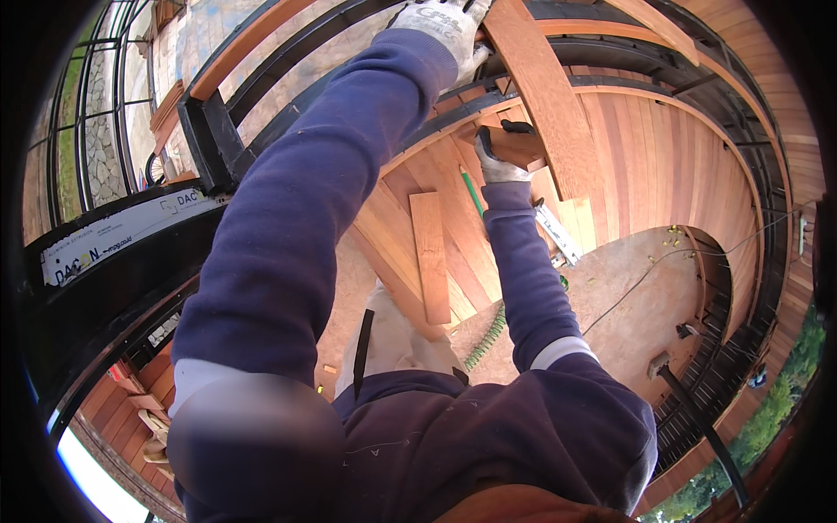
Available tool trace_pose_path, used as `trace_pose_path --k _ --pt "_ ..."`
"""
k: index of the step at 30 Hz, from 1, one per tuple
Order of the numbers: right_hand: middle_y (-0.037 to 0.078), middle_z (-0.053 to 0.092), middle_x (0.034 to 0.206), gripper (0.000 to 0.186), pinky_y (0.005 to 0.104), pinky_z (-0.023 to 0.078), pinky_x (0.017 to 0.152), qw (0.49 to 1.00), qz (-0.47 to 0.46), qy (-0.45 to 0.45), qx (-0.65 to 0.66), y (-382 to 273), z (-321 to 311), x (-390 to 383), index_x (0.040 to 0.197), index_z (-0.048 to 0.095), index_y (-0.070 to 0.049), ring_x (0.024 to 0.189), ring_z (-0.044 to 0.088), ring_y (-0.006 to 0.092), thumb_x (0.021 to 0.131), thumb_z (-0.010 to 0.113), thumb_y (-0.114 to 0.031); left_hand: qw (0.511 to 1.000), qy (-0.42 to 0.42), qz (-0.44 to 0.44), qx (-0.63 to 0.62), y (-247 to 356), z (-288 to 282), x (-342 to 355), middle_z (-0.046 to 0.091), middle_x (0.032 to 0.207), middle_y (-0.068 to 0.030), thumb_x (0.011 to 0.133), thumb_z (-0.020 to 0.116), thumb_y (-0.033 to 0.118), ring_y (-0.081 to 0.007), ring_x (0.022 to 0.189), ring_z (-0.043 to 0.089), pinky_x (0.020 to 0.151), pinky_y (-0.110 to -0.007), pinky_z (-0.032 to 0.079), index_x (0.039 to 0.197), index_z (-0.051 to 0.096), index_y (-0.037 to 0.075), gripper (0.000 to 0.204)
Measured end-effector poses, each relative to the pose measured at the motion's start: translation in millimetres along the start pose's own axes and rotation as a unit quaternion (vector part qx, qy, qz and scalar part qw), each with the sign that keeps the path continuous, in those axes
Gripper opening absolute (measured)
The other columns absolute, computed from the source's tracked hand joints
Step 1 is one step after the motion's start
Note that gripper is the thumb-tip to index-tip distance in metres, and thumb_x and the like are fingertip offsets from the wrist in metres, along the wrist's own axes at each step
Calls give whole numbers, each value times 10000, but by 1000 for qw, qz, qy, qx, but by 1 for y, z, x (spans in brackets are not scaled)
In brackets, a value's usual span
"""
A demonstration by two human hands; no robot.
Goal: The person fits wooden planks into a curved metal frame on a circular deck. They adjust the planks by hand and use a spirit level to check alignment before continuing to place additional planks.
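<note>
A long wooden board (549, 96) stands at a slant over the black curved frame at the top. My left hand (440, 30), in a pale glove, reaches far out to the board's left edge, its fingers closed at the edge and partly cut off by the picture's top. Below it, my right hand (501, 161), gloved in grey and black, is closed around a short wooden block (516, 146) beside the board. Near the right wrist lie a green stick-like piece (472, 192) and a silver metal tool (558, 231), whose kind I cannot make out.
A narrow wooden offcut (429, 257) rests on the curved slatted bench (475, 253) before me. A green coiled hose (486, 338) hangs near my legs. Black metal framing (209, 139) rises at left. A thin cable (645, 277) crosses the floor (628, 305) at right.
</note>
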State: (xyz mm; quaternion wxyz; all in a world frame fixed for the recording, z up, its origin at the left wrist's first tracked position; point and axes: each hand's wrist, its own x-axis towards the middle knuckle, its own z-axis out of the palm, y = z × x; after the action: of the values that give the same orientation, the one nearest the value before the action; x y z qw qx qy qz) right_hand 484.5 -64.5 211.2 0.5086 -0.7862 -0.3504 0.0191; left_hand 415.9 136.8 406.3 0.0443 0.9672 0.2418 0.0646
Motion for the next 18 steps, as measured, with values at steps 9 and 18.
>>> trace_pose_path --k 9,18 --pt "159 619 1137 805 343 536 874 997 60 -54 7 -41 22 43 1212 442 4 988 654 256 648 902 -338 1000 -8 -5 -4 -4 -4 2 252 1587 -194 933 518 332 -362 1470 234 1181 -460 259 1514 268 9 711" --pt "210 596 1231 973 402 497 953 994 38 -55 -92 -32 42 68 1326 414 24 1112 618 339 616 896 -433 996 42 -1 -79 -10 1 0 313 1554 -222 923 503 294 -362 1461 258 1196 -422 244 1483 326 -12 662"
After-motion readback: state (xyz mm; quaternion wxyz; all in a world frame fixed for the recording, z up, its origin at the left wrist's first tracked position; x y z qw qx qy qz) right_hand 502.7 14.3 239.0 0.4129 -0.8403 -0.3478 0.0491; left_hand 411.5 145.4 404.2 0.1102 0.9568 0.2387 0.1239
